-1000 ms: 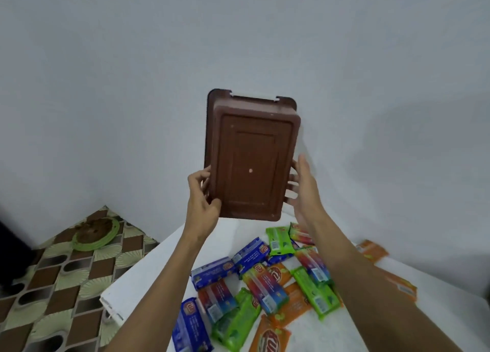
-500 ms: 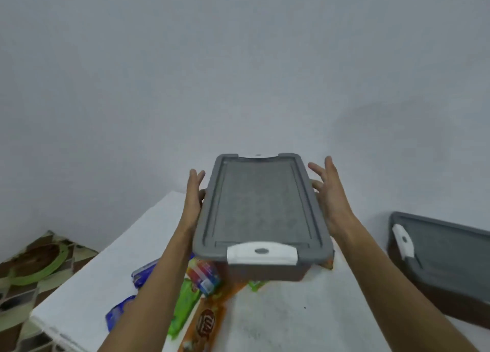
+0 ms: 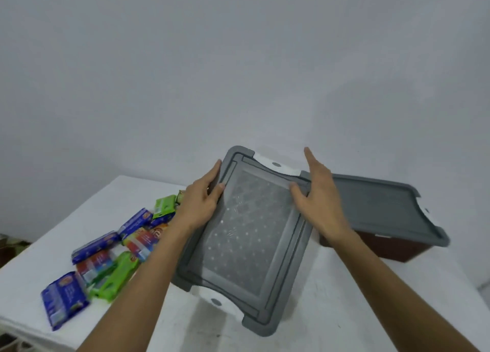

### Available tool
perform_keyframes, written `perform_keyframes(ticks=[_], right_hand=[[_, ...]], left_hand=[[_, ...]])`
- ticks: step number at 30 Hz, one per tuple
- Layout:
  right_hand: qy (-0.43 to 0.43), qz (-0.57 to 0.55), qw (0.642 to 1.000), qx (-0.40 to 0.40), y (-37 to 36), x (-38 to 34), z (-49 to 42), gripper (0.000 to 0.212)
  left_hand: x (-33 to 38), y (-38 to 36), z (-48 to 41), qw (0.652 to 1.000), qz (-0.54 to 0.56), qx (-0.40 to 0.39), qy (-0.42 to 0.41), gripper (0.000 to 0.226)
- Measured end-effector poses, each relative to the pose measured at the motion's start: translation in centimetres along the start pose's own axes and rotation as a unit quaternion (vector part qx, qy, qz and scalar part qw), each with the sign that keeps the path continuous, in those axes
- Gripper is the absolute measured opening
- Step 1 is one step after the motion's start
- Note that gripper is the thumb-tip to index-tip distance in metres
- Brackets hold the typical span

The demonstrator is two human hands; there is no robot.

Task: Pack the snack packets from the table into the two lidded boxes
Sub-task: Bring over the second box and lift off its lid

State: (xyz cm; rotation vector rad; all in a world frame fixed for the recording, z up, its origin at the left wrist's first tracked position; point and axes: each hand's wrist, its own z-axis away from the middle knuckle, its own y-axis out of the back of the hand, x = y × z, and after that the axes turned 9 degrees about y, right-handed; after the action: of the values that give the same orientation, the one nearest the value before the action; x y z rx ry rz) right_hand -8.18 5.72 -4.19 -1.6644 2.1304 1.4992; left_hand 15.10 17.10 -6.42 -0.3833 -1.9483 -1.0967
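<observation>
Fingers (image 3: pixel 215 170) of the left hand (image 3: pixel 198 205) and right hand (image 3: pixel 316 195) were laid nearly straight, gripping nothing, on the lid (image 3: pixel 246 227), presumably to unlatch it; snack packets (image 3: pixel 106 256) were heaped left of that lid.

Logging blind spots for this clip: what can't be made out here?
- Head view: contents of the near box and the brown box, hidden by their grey lids.
- Head view: snack packets' print, blurred.
- Head view: some packets, behind the left forearm.
</observation>
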Motion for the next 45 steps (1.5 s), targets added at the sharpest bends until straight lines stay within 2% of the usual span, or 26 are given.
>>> perform_keyframes(ticks=[2, 3, 6, 8, 11, 16, 22, 25, 28, 31, 32, 37, 39, 42, 45], right_hand=[[0.074, 0.154, 0.984, -0.059, 2.0, 1.1, 0.4, 0.065], [0.104, 0.175, 0.973, -0.105, 2.9, 1.5, 0.8, 0.063], [0.138, 0.137, 0.956, -0.222, 4.6, 2.6, 2.6, 0.056], [0.112, 0.097, 0.966, -0.213, 5.3, 3.6, 4.5, 0.05], [0.057, 0.015, 0.989, -0.136, 5.4, 5.3, 8.8, 0.046], [-0.091, 0.032, 0.992, -0.078, 4.3, 6.6, 14.6, 0.047], [-0.202, 0.022, 0.978, -0.042, 3.7, 7.0, 18.1, 0.045], [-0.221, 0.034, 0.974, -0.023, 3.6, 7.3, 18.8, 0.045], [-0.234, 0.035, 0.971, -0.02, 3.5, 7.2, 19.0, 0.045], [-0.233, 0.049, 0.971, -0.023, 3.7, 7.1, 18.9, 0.046], [-0.231, 0.049, 0.971, -0.026, 3.6, 7.0, 19.0, 0.046], [-0.195, 0.084, 0.975, -0.072, 3.7, 7.4, 18.6, 0.047], [-0.219, 0.018, 0.973, -0.073, 4.6, 8.4, 18.7, 0.046], [-0.262, -0.104, 0.959, -0.021, 5.1, 9.1, 19.7, 0.044], [-0.267, -0.08, 0.96, 0.024, 4.3, 9.0, 20.8, 0.038]], left_hand=[[1.1, -1.4, 0.6, 0.998, -0.024, -0.052, -0.018, 0.053], [1.7, -2.0, 0.9, 0.996, -0.031, -0.084, -0.026, 0.053], [3.8, -4.0, 1.6, 0.981, -0.039, -0.185, -0.048, 0.05], [4.9, -5.5, 2.0, 0.966, -0.075, -0.239, -0.07, 0.048], [5.7, -8.0, 2.7, 0.949, -0.106, -0.284, -0.089, 0.044], [5.2, -12.2, 3.8, 0.931, -0.153, -0.313, -0.111, 0.037], [3.0, -13.9, 5.5, 0.915, -0.237, -0.292, -0.146, 0.041], [0.7, -12.1, 7.0, 0.926, -0.281, -0.215, -0.134, 0.047], [-2.0, -9.1, 9.6, 0.944, -0.299, -0.126, -0.061, 0.051], [-3.5, -6.6, 12.3, 0.973, -0.197, -0.102, 0.068, 0.05], [-3.7, -6.4, 13.0, 0.978, -0.164, -0.091, 0.087, 0.049], [-4.7, -6.1, 13.4, 0.983, -0.144, -0.066, 0.089, 0.051], [-6.0, -5.5, 12.5, 0.986, -0.1, -0.082, 0.102, 0.042], [-7.5, -4.9, 12.5, 0.986, 0.014, -0.123, 0.114, 0.03], [-8.4, -5.2, 13.4, 0.983, 0.08, -0.116, 0.116, 0.028]])
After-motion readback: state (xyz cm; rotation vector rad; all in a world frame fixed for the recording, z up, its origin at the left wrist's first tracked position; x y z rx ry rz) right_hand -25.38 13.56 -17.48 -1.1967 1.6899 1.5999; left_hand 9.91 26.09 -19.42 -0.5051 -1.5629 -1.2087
